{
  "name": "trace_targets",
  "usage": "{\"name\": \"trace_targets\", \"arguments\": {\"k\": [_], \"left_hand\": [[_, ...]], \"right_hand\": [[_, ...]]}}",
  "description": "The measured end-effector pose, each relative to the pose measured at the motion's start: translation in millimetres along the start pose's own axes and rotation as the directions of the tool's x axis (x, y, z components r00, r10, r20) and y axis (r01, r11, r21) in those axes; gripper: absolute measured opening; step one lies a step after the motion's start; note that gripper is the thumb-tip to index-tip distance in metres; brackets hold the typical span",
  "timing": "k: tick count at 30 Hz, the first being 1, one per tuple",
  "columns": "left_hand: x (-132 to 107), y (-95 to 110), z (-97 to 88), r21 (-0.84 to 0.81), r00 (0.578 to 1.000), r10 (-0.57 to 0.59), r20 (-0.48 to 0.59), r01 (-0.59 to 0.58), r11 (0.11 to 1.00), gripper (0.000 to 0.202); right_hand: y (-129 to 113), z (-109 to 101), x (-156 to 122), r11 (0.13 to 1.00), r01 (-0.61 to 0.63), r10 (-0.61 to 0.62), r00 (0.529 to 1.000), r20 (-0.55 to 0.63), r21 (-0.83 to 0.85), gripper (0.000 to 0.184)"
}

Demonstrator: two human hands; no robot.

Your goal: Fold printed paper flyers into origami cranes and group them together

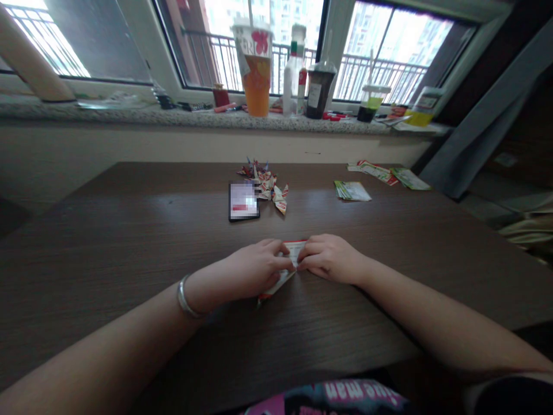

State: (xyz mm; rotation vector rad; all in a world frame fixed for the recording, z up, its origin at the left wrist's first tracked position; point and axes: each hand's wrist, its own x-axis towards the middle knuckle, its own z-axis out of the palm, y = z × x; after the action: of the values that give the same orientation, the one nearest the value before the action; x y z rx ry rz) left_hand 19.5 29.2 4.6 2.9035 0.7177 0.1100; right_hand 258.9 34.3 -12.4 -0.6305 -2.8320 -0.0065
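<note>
A small printed paper point(292, 253), white with red edges and partly folded, lies on the dark wooden table point(129, 242) in front of me. My left hand point(254, 270), with a silver bracelet on its wrist, presses down on the paper's left part with fingers pinched on it. My right hand point(329, 257) meets it from the right, fingers closed on the paper's right part. Both hands cover most of the sheet. A folded corner point(276, 286) pokes out under my left hand.
A phone point(243, 201) lies flat behind my hands, beside a pile of folded paper cranes point(268, 184). Stacks of leaflets point(352, 191) lie at the right rear. Drink cups point(256, 69) and bottles point(294, 72) stand on the windowsill. A grey curtain point(488, 115) hangs at right.
</note>
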Motion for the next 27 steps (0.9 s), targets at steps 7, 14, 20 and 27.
{"name": "trace_targets", "arguments": {"k": [7, 14, 20, 27], "left_hand": [[-1, 1, 6.0, 0.038, 0.999, 0.021, -0.044, -0.019, 0.999, 0.031], [-2, 1, 9.5, 0.064, 0.999, 0.006, -0.04, -0.003, 0.998, 0.03], [-2, 4, 6.7, 0.037, 0.999, 0.015, -0.04, -0.013, 0.999, 0.027], [-3, 4, 7.9, 0.016, 0.998, 0.01, -0.054, -0.009, 1.0, 0.029]], "right_hand": [[1, -6, -2, 0.995, -0.034, 0.039, 0.998, 0.057, -0.091, 0.023], [12, -10, -11, 0.975, -0.186, 0.197, 0.976, 0.09, -0.117, 0.021], [21, -14, -18, 0.942, -0.298, 0.315, 0.944, 0.097, -0.156, 0.021], [25, -16, -21, 0.917, -0.357, 0.377, 0.921, 0.095, -0.179, 0.023]]}}
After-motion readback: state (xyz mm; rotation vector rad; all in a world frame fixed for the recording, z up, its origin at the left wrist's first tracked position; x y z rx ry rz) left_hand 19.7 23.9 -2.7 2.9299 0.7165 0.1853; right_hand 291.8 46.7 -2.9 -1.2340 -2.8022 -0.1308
